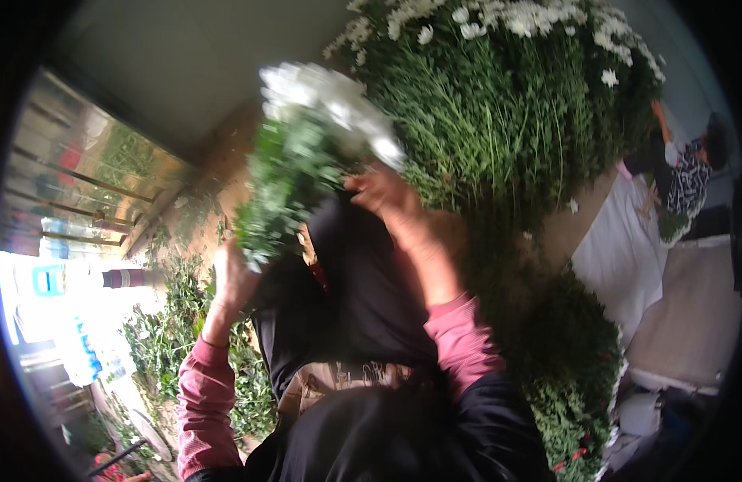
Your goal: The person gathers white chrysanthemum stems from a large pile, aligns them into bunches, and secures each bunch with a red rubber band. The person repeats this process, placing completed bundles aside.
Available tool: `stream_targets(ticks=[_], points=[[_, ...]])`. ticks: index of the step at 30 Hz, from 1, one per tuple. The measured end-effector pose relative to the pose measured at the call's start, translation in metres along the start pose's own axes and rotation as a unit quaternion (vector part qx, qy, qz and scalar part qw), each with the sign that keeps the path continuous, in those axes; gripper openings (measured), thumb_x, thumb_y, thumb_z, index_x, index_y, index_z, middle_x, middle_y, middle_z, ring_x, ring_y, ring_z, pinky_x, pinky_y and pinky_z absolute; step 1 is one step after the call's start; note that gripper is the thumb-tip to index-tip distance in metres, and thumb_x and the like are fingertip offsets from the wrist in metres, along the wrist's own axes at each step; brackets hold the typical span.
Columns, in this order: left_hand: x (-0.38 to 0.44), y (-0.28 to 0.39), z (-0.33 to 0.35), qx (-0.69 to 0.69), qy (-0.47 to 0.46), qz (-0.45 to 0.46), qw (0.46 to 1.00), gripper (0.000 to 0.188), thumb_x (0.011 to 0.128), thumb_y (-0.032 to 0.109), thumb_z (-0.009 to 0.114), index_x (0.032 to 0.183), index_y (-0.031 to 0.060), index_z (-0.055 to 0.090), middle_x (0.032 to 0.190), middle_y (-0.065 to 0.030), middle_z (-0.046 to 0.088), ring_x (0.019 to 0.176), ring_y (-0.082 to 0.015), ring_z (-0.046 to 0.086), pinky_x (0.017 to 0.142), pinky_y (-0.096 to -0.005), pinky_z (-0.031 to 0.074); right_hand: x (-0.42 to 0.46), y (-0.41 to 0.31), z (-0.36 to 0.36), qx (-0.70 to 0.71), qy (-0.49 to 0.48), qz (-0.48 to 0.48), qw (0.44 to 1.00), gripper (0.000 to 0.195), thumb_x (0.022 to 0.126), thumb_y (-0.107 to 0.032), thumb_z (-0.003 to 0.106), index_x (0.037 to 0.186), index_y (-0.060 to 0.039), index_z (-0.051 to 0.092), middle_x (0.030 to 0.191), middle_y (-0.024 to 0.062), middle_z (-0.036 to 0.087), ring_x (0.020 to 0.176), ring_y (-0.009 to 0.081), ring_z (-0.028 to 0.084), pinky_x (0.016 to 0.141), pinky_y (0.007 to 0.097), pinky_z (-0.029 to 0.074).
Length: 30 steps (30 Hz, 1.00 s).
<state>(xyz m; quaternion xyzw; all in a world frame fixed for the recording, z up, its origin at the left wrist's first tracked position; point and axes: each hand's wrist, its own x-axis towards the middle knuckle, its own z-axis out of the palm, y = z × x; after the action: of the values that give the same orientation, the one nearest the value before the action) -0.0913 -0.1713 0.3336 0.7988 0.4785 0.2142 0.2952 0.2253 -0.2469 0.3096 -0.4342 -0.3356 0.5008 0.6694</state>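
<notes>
A bunch of white chrysanthemums (286,175) with leafy green stems lies slantwise above my knees, its blooms blurred and pointing up and away. My left hand (233,271) is closed around the lower stems at the bunch's near end. Beside the bunch, just below the blooms, my right hand (386,199) is blurred by motion, fingers partly spread; whether it touches the flowers is unclear. A large heap of white chrysanthemums (497,120) stands ahead to the right, blooms at the top and stems towards me.
Cut greenery (178,325) covers the ground on my left. Another pile of leafy stems (564,361) with some red bits lies at my right. Beyond a white cloth (624,253), another person (687,175) sits at the far right. A wooden slatted frame (100,181) stands at the left.
</notes>
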Motion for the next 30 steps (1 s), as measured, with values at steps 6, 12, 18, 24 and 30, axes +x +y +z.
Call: stream_targets(ticks=[6, 12, 18, 24, 30], points=[[-0.026, -0.112, -0.036, 0.011, -0.028, -0.08, 0.996, 0.025, 0.079, 0.015, 0.081, 0.103, 0.0081, 0.078, 0.125, -0.0215, 0.057, 0.111, -0.0319, 0.059, 0.093, -0.0408, 0.05, -0.055, 0.005, -0.139, -0.125, 0.258, 0.08, 0.955, 0.023, 0.097, -0.032, 0.069, 0.102, -0.0099, 0.071, 0.075, -0.0053, 0.064, 0.061, 0.0022, 0.053, 0.054, 0.0195, 0.042], [-0.018, -0.111, -0.045, -0.077, -0.084, -0.223, 0.968, 0.025, 0.078, 0.021, 0.082, 0.1, 0.0108, 0.079, 0.125, -0.021, 0.056, 0.115, -0.0308, 0.057, 0.101, -0.039, 0.045, -0.093, 0.13, -0.142, -0.151, 0.18, 0.331, 0.914, 0.057, 0.095, -0.038, 0.068, 0.131, 0.0046, 0.057, 0.115, 0.0138, 0.068, 0.107, 0.0203, 0.062, 0.09, 0.0342, 0.05], [-0.03, -0.139, -0.041, 0.217, -0.074, -0.014, 0.973, 0.028, 0.076, 0.025, 0.084, 0.095, 0.005, 0.077, 0.118, -0.0187, 0.057, 0.11, -0.031, 0.058, 0.097, -0.0394, 0.046, -0.052, 0.069, -0.081, 0.09, 0.204, 0.193, 0.955, 0.026, 0.089, -0.023, 0.076, 0.107, -0.0037, 0.073, 0.102, 0.0056, 0.072, 0.086, 0.0123, 0.065, 0.075, 0.0251, 0.051], [-0.021, -0.085, -0.032, 0.06, -0.041, -0.091, 0.993, 0.031, 0.074, 0.02, 0.084, 0.098, 0.0024, 0.076, 0.114, -0.0167, 0.057, 0.108, -0.0303, 0.058, 0.092, -0.0389, 0.048, -0.053, 0.08, -0.118, 0.028, 0.269, 0.112, 0.956, 0.026, 0.088, -0.022, 0.079, 0.11, -0.0104, 0.072, 0.085, -0.004, 0.066, 0.066, 0.0072, 0.058, 0.057, 0.0238, 0.046], [-0.011, -0.081, -0.034, 0.111, -0.075, 0.013, 0.991, 0.031, 0.073, 0.016, 0.085, 0.1, 0.0036, 0.076, 0.115, -0.0148, 0.062, 0.107, -0.0284, 0.061, 0.093, -0.0378, 0.049, -0.061, 0.066, -0.125, 0.121, 0.31, 0.078, 0.94, 0.019, 0.091, -0.021, 0.077, 0.102, -0.0089, 0.068, 0.081, -0.003, 0.064, 0.064, 0.0084, 0.06, 0.053, 0.0226, 0.044]])
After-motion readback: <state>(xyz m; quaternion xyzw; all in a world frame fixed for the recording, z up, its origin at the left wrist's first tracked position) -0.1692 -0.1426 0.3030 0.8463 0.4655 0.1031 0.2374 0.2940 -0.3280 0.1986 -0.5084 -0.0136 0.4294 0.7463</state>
